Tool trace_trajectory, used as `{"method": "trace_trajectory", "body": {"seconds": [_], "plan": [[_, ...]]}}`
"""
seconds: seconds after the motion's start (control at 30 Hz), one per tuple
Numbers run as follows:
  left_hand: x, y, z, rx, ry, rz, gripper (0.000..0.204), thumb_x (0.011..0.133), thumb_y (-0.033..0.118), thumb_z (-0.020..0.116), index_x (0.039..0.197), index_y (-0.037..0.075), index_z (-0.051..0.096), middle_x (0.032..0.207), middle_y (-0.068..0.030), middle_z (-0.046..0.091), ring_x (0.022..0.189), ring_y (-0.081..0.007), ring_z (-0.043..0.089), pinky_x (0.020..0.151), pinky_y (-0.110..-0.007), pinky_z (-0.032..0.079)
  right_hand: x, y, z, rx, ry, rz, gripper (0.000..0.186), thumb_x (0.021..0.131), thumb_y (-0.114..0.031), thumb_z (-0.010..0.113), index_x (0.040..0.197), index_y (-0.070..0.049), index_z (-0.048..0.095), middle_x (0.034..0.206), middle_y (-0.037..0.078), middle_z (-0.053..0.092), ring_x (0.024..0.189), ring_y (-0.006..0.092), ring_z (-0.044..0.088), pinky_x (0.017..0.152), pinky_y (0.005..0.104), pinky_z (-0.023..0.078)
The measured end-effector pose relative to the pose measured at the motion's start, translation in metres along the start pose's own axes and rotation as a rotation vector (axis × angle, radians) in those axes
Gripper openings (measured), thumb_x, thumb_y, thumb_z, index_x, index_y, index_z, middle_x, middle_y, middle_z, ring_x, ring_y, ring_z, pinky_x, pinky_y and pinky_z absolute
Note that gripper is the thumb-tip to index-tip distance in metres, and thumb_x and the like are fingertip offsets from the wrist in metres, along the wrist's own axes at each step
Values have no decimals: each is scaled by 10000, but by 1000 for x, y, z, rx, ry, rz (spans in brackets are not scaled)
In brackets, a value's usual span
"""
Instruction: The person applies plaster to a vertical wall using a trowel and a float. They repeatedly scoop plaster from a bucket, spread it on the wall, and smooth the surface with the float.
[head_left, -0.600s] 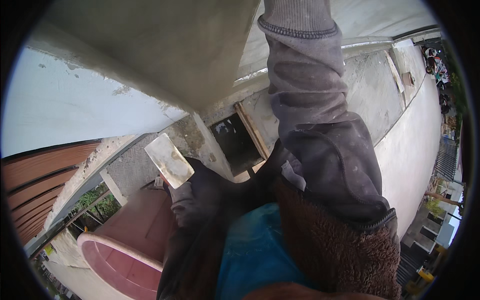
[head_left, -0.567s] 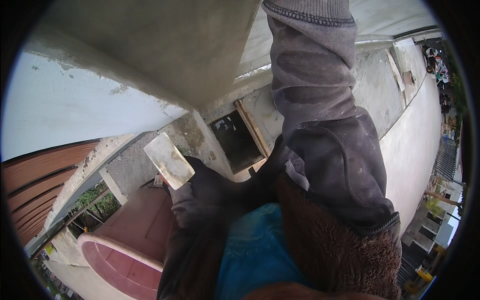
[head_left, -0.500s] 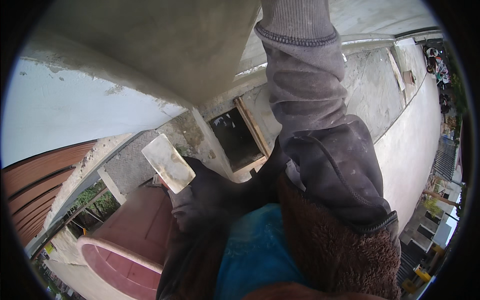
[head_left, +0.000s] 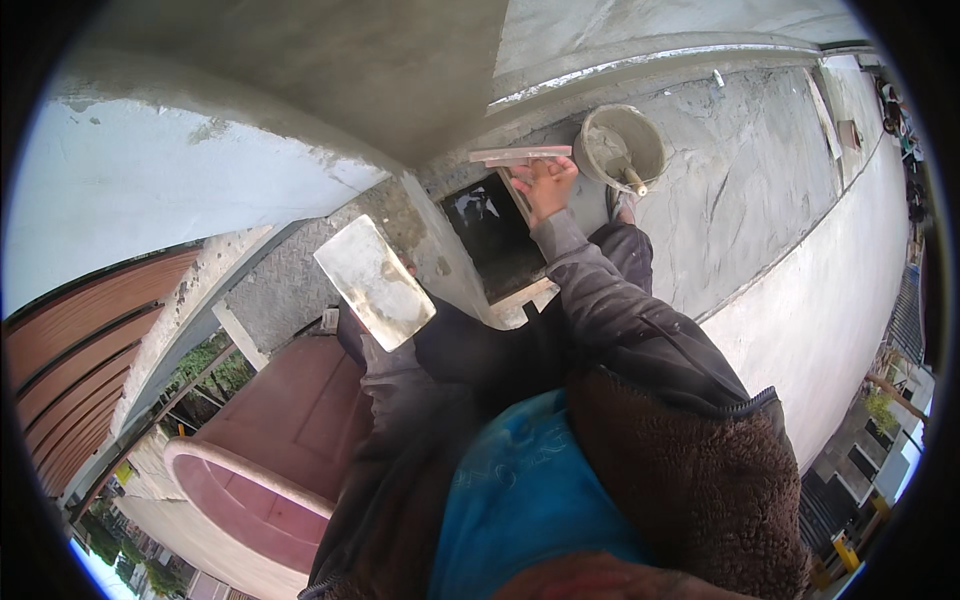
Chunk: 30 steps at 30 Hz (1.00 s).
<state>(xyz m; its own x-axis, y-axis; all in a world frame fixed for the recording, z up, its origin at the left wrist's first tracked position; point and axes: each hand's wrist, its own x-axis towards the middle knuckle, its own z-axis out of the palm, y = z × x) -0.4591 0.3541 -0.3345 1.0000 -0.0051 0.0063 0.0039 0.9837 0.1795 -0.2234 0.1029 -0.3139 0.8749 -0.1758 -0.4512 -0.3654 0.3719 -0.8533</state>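
Note:
My left hand [head_left: 408,266] is mostly hidden behind a pale rectangular mortar board [head_left: 375,283], closed on it from beneath. Thin grey mortar smears cover the board's face, thickest at its lower end. Farther out, my right hand [head_left: 545,187] is closed round a plastering float [head_left: 520,155], which I see nearly edge-on. Just right of that float stands a round bucket [head_left: 592,150] of wet grey mortar. A trowel [head_left: 632,180] rests in the bucket, its handle sticking out over the near rim.
A dark square opening [head_left: 490,235] with a wooden edge lies below my right hand. Beside my left arm is a large reddish tub [head_left: 290,420]. A smooth grey plastered surface [head_left: 300,70] rises ahead; a pale wall [head_left: 800,250] runs along the right.
My right arm has come down from its raised reach, bringing the hand and float into view beside the bucket. The mortar board in my left hand has shifted slightly right.

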Motion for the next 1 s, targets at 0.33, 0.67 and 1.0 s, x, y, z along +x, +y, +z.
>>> {"method": "trace_trajectory", "body": {"seconds": [0.33, 0.67, 1.0], "plan": [[128, -171, 122, -213, 308, -24, 608, 998, 467, 592, 1540, 232, 451, 1664, -81, 292, 1365, -394, 522, 1136, -510, 443, -29, -30, -92, 728, -487, 732, 281, 1017, -244, 612, 1269, -121, 594, 1152, 22, 663, 1111, 173, 609, 931, 394, 503], [175, -316, 188, -51, 499, 148, 673, 1012, 482, 573, 1570, 173, 359, 1641, -81, 322, 1469, -397, 383, 1256, -556, 276, 23, -111, -174, 802, -538, 1048, 351, 1022, -208, 531, 1302, 1, 569, 1189, 104, 662, 1076, 216, 644, 971, 380, 523], [213, -430, 256, 31, 728, 283, 624, 1026, 436, 576, 1516, 100, 390, 1516, -109, 439, 1407, -331, 447, 1208, -562, 341, 75, -204, -237, 1101, -796, 1187, 516, 1047, -300, 463, 1447, 25, 477, 1451, 167, 549, 1337, 311, 540, 1135, 483, 436]]}}
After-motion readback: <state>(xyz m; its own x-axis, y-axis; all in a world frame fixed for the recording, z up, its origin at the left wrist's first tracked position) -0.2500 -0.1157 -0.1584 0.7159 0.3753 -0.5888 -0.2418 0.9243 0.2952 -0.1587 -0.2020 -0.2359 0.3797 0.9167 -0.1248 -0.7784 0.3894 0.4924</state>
